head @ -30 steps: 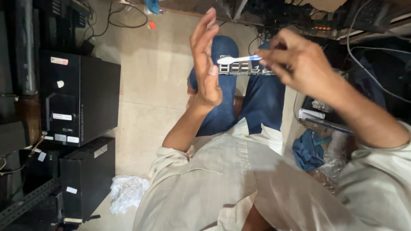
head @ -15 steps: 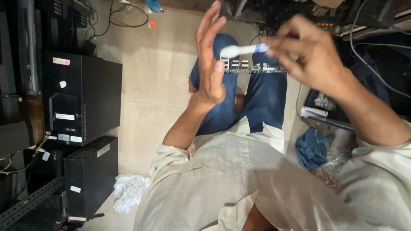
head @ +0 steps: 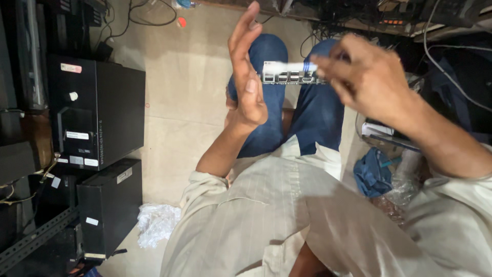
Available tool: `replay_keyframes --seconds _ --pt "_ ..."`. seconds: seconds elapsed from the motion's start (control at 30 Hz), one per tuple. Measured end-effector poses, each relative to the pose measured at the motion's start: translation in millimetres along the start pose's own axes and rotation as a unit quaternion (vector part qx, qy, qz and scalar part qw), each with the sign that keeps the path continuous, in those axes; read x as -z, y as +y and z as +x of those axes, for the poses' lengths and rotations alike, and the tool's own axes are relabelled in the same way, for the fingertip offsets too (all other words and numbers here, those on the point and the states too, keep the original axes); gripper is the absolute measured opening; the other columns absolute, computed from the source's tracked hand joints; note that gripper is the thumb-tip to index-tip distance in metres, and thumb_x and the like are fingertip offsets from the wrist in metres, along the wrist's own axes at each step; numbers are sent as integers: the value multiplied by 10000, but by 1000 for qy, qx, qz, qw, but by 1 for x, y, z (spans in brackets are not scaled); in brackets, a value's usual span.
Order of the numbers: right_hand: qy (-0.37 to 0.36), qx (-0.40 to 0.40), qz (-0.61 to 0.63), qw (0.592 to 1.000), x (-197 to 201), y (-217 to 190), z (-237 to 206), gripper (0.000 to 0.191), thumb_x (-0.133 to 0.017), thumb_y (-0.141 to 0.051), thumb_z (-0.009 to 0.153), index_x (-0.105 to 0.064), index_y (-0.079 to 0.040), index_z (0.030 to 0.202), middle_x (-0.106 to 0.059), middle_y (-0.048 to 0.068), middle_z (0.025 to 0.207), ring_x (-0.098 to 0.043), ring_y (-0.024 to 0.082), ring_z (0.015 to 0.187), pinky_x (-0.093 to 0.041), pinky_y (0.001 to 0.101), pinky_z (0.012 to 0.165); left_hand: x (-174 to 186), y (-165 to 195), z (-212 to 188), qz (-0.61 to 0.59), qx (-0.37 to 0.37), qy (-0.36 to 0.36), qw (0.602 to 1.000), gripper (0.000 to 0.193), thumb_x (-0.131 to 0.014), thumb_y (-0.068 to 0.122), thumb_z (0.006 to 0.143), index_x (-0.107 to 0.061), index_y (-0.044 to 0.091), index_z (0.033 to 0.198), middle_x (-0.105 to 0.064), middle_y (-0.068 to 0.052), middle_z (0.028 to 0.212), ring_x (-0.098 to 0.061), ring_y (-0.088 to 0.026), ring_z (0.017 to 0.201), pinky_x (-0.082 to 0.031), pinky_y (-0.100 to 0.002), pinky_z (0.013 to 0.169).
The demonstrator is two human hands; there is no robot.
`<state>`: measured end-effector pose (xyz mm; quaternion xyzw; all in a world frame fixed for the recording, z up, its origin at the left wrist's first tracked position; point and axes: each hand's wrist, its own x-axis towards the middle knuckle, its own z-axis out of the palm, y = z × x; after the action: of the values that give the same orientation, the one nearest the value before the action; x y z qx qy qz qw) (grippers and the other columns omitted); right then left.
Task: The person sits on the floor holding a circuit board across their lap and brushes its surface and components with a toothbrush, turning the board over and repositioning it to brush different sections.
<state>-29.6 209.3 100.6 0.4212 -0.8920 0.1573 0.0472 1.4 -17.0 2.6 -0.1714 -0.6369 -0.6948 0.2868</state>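
Pinching a thin, stiff, light metal port plate [head: 293, 73] at its right end, right hand [head: 366, 82] grips; left hand [head: 248, 77] open flat against its left end.

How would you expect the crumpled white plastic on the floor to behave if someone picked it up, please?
The crumpled white plastic looks thin and creased, so it is probably floppy and very light. Lying loose on the tiled floor beside the black computer case, it would likely slide or drift rather than roll.
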Motion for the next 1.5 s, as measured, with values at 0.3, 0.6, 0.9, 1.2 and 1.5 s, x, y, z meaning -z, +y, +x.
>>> replay_keyframes --seconds 0.3,0.6,0.9,1.2,1.5 --pt "8 32 31 999 -5 7 0 390 -787 -55 880 -773 -109 1266 -650 71 1020 -651 244 860 -530 369 687 0 3 0 37 3 -6 999 597 -334 432 1073 -415 138 1586 -335 -96 1666 -325 -227 1517 -232 -373 1291" --pt "24 33 30 999 -1 1 -11 321 -798 -107 888 -778 -116 1209 -629 88 976 -649 255 835 -532 367 708 -3 0 4 38 -6 -8 999 580 -323 441 1099 -424 118 1571 -353 -119 1657 -355 -259 1500 -260 -381 1277" --pt "30 -44 -4 999 6 4 -23 250 -811 -103 971 -783 -105 1219 -624 78 1014 -619 235 848 -506 358 706 -6 -3 2 -1 -2 -11 1000 586 -320 438 1099 -409 130 1589 -342 -93 1671 -335 -222 1515 -267 -365 1278" --pt "57 14 -9 998 -8 -13 -8 297 -800 -110 914 -785 -106 1210 -612 90 982 -619 261 826 -509 370 666 -16 -8 -9 -103 -7 50 993 576 -361 443 1056 -476 159 1544 -395 -120 1631 -357 -240 1498 -211 -404 1288" --pt "27 -25 -18 999 4 -8 -27 234 -808 -100 970 -788 -99 1202 -613 73 951 -607 219 788 -502 360 652 -25 -6 -16 -103 2 53 993 574 -365 451 1047 -487 156 1523 -402 -126 1616 -369 -246 1486 -233 -402 1271"
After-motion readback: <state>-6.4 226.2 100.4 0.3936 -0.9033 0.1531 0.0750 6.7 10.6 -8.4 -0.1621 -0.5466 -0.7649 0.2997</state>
